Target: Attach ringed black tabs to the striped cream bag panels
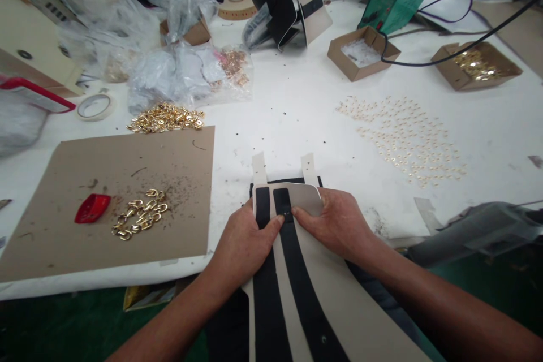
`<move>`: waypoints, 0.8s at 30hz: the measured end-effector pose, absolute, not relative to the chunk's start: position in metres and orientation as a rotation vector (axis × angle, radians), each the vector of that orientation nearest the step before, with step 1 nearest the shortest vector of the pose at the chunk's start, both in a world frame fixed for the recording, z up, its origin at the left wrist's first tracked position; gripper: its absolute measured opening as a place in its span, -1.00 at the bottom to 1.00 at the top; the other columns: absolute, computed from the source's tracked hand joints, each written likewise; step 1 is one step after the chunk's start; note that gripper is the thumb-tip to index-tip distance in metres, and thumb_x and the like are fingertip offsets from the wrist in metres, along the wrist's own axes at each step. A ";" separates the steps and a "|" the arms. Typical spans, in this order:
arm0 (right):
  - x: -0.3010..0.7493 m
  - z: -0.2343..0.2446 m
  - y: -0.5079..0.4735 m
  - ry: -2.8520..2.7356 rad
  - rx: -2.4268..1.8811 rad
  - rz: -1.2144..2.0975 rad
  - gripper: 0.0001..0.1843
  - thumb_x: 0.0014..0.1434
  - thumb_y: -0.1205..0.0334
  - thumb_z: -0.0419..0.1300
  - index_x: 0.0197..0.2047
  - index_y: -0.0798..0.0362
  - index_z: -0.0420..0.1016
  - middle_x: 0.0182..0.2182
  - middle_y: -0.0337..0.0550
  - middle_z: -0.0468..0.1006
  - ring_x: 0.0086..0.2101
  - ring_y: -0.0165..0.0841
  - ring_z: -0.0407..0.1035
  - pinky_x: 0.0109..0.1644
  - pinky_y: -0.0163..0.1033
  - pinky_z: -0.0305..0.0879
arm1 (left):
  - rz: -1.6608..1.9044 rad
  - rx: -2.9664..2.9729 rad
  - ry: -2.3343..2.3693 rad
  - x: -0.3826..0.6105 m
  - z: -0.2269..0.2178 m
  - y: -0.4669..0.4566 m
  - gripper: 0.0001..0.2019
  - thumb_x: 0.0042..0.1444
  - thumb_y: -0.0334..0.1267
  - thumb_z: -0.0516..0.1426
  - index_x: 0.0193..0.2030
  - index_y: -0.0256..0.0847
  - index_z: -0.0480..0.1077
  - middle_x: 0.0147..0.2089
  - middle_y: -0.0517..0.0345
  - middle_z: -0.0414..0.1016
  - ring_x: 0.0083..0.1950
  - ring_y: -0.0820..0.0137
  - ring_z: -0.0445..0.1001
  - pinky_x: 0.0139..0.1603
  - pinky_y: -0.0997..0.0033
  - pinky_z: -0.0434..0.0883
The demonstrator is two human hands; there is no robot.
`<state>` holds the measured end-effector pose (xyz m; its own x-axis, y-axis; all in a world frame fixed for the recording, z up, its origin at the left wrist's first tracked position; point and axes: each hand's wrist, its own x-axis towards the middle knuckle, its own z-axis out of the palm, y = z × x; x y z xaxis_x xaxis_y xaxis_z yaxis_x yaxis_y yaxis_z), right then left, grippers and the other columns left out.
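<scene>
A long beige panel with black stripes (305,254) runs from the table's front edge down toward me. My left hand (246,237) grips its left edge, thumb pressed on the face beside a black stripe. On the opposite edge my right hand (339,218) is closed, its thumb pressing near the same stripe. Between the two thumbs, small marks or fittings show on the stripe, too small to name. The fingers of both hands are hidden behind the panel. Two pale tabs (308,166) stick out beyond its far end, over a black edge.
Left lies a cardboard sheet (85,169) with a red dish (93,208) and gold chain links (142,215). Beyond it are a gold fittings pile (165,118) and tape roll (94,106). Right are scattered small gold pieces (411,133), cardboard boxes (354,68) and a green device (396,0).
</scene>
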<state>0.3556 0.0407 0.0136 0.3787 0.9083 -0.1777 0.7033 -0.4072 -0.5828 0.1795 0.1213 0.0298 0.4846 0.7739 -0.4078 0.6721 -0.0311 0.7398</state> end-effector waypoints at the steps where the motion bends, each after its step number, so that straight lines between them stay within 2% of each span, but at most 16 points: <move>1: 0.356 0.015 0.042 -1.400 -2.237 0.683 -0.83 0.16 0.08 0.30 -0.34 -0.02 0.62 -0.39 -0.18 0.67 -0.36 -0.20 0.54 -0.30 -0.23 0.25 | 0.133 1.753 1.228 0.180 0.030 0.121 -0.81 0.22 -0.20 0.23 -0.03 -0.07 0.52 -0.13 0.24 0.67 -0.13 0.27 0.63 -0.11 0.32 0.50; 7: 0.357 0.021 0.046 -1.421 -2.268 0.728 -0.80 0.18 0.08 0.29 -0.40 -0.01 0.60 -0.47 -0.20 0.63 -0.42 -0.25 0.50 -0.36 -0.25 0.19 | 0.164 1.812 1.225 0.182 0.033 0.120 -0.75 0.22 -0.26 0.22 0.04 -0.09 0.47 -0.06 0.18 0.65 -0.05 0.24 0.62 -0.01 0.28 0.50; 11: 0.356 0.023 0.047 -1.412 -2.291 0.726 -0.79 0.18 0.07 0.30 -0.40 0.00 0.59 -0.47 -0.19 0.63 -0.42 -0.25 0.50 -0.37 -0.25 0.19 | 0.133 1.848 1.317 0.182 0.035 0.114 -0.63 0.20 -0.23 0.24 0.14 -0.13 0.39 -0.01 0.06 0.64 -0.01 0.14 0.62 0.03 0.17 0.51; 13: 0.356 0.024 0.048 -1.415 -2.298 0.742 -0.80 0.18 0.08 0.30 -0.39 0.00 0.59 -0.45 -0.17 0.64 -0.40 -0.23 0.51 -0.35 -0.25 0.21 | 0.111 1.910 1.392 0.181 0.033 0.109 -0.47 0.21 -0.16 0.24 0.29 -0.15 0.28 0.06 -0.04 0.61 0.03 0.03 0.61 0.06 0.06 0.51; 15: 0.355 0.025 0.048 -1.427 -2.304 0.746 -0.81 0.17 0.08 0.31 -0.39 0.00 0.59 -0.44 -0.16 0.65 -0.38 -0.21 0.52 -0.34 -0.24 0.22 | 0.128 2.014 1.467 0.180 0.030 0.105 -0.25 0.20 -0.09 0.26 0.46 -0.13 0.08 0.21 -0.17 0.52 0.11 -0.08 0.57 0.09 -0.08 0.50; 17: 0.355 0.025 0.047 -1.443 -2.302 0.724 -0.81 0.17 0.08 0.30 -0.38 -0.01 0.60 -0.44 -0.15 0.65 -0.38 -0.19 0.52 -0.33 -0.23 0.23 | 0.264 2.161 1.488 0.178 0.025 0.102 -0.08 0.15 -0.07 0.31 0.53 -0.12 -0.08 0.38 -0.24 0.33 0.29 -0.13 0.44 0.19 -0.14 0.46; 18: 0.355 0.024 0.047 -1.452 -2.295 0.706 -0.82 0.17 0.08 0.30 -0.37 -0.01 0.61 -0.43 -0.15 0.65 -0.37 -0.19 0.53 -0.33 -0.22 0.23 | 0.370 2.245 1.456 0.177 0.022 0.101 -0.05 0.12 -0.10 0.34 0.53 -0.14 -0.09 0.45 -0.26 0.23 0.39 -0.12 0.33 0.27 -0.14 0.41; 20: 0.355 0.022 0.046 -1.468 -2.279 0.677 -0.83 0.17 0.08 0.30 -0.33 -0.02 0.63 -0.42 -0.14 0.66 -0.36 -0.17 0.54 -0.32 -0.22 0.23 | 0.546 2.409 1.308 0.174 0.018 0.102 -0.15 0.11 -0.19 0.36 0.46 -0.19 0.07 0.50 -0.23 0.14 0.50 -0.05 0.14 0.43 -0.10 0.27; 21: 0.355 0.021 0.046 -1.474 -2.273 0.662 -0.83 0.17 0.08 0.29 -0.31 -0.03 0.63 -0.41 -0.13 0.66 -0.35 -0.16 0.54 -0.31 -0.22 0.23 | 0.576 2.474 1.204 0.174 0.016 0.103 -0.30 0.14 -0.24 0.33 0.39 -0.19 0.21 0.49 -0.19 0.18 0.51 -0.01 0.11 0.47 -0.09 0.20; 24: 0.354 0.019 0.046 -1.478 -2.271 0.633 -0.82 0.17 0.08 0.28 -0.27 -0.02 0.65 -0.40 -0.11 0.66 -0.35 -0.16 0.54 -0.32 -0.22 0.21 | 0.527 2.534 0.937 0.174 0.012 0.106 -0.78 0.25 -0.30 0.24 0.03 -0.15 0.51 0.31 -0.03 0.45 0.42 0.07 0.27 0.46 -0.06 0.21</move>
